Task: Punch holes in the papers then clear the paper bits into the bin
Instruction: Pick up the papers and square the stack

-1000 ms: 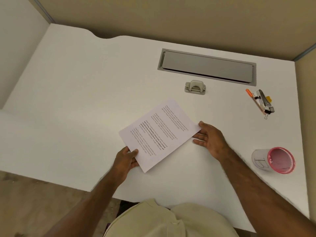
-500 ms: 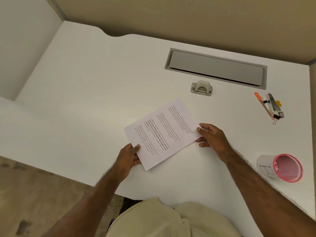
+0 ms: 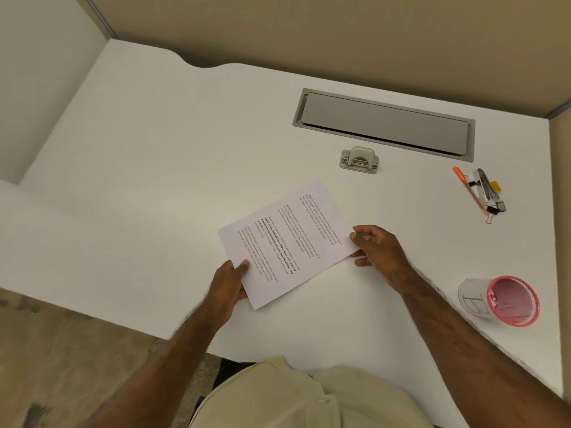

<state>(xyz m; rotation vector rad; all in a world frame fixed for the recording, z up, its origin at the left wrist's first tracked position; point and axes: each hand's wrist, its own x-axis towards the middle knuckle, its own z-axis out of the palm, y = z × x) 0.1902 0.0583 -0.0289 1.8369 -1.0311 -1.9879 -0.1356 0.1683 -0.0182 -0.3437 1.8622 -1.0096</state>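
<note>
The print on the papers (image 3: 289,242) between the two hands is too small to read, and whether they are one sheet or several cannot be told. The left hand (image 3: 227,284) has fingers hidden under the sheet's near edge. Beyond the right hand (image 3: 378,250), small clips beside the stapler (image 3: 485,188) blur together.

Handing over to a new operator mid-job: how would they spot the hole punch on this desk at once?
Find the long grey cable hatch set into the white desk near the back wall. Just in front of its left end sits the hole punch, small, grey, with a rounded lever. It stands alone, apart from the printed papers.
</note>
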